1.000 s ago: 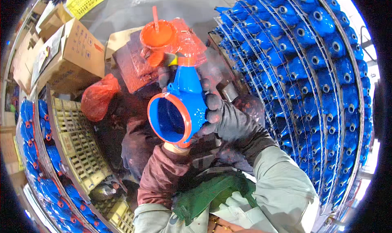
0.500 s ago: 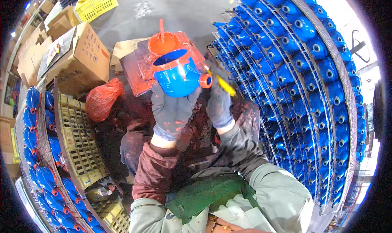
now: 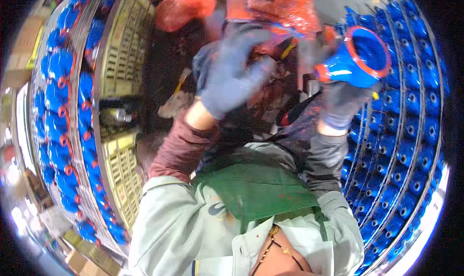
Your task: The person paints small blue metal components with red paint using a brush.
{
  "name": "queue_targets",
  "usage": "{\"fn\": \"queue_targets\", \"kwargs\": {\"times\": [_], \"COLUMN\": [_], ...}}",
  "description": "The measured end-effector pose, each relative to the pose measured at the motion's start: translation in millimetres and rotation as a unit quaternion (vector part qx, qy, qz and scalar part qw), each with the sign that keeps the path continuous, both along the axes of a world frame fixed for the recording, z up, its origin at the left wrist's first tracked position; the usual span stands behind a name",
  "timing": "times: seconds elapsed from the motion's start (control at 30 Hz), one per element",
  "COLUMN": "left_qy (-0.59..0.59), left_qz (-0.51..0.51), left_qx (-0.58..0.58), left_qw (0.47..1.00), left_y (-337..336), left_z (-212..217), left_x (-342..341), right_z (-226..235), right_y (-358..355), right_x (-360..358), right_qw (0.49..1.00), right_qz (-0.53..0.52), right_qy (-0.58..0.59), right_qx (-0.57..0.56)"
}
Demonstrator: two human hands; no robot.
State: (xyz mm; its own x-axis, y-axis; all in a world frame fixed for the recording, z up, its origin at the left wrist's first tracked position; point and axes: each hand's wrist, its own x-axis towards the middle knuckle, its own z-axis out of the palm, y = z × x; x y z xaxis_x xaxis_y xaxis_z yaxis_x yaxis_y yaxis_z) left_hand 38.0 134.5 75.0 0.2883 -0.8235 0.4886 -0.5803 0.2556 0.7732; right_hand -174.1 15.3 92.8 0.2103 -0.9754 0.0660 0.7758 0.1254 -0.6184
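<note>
My right hand [image 3: 344, 99], in a grey glove, grips a blue valve body [image 3: 360, 58] with an orange-rimmed opening, held up close to the stacked blue valves [image 3: 411, 131] on my right. The opening faces up and to the right. My left hand [image 3: 232, 77], also gloved, hangs free in the middle with its fingers spread and nothing in it; it is blurred by motion. A yellow-handled tool [image 3: 289, 48] shows just past it, over orange-stained plastic [image 3: 280, 5].
More blue valves with orange rims [image 3: 63, 102] are stacked on my left beside yellow plastic crates [image 3: 118, 58]. An orange bag [image 3: 183, 7] lies at the top. A green apron [image 3: 261, 189] covers my lap.
The valve body went from my left hand to my right and swung right toward the stack. My left hand let go and opened. My head tipped down.
</note>
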Motion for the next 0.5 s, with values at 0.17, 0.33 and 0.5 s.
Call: {"fn": "queue_targets", "kwargs": {"times": [0.17, 0.33, 0.5], "left_qy": [0.453, 0.308, 0.116], "left_qz": [0.154, 0.246, 0.268], "left_qx": [-0.002, 0.24, 0.308], "left_qw": [0.878, 0.887, 0.906], "left_y": [111, 206, 222], "left_z": [-46, -194, -223], "left_x": [85, 142, 133], "right_z": [6, -39, -61], "right_y": [-42, -54, -66], "right_x": [-76, -75, -99], "right_qw": [0.965, 0.974, 0.974], "right_qz": [0.214, 0.002, 0.22], "right_qy": [-0.146, 0.197, 0.032], "right_qx": [0.041, 0.111, 0.047]}}
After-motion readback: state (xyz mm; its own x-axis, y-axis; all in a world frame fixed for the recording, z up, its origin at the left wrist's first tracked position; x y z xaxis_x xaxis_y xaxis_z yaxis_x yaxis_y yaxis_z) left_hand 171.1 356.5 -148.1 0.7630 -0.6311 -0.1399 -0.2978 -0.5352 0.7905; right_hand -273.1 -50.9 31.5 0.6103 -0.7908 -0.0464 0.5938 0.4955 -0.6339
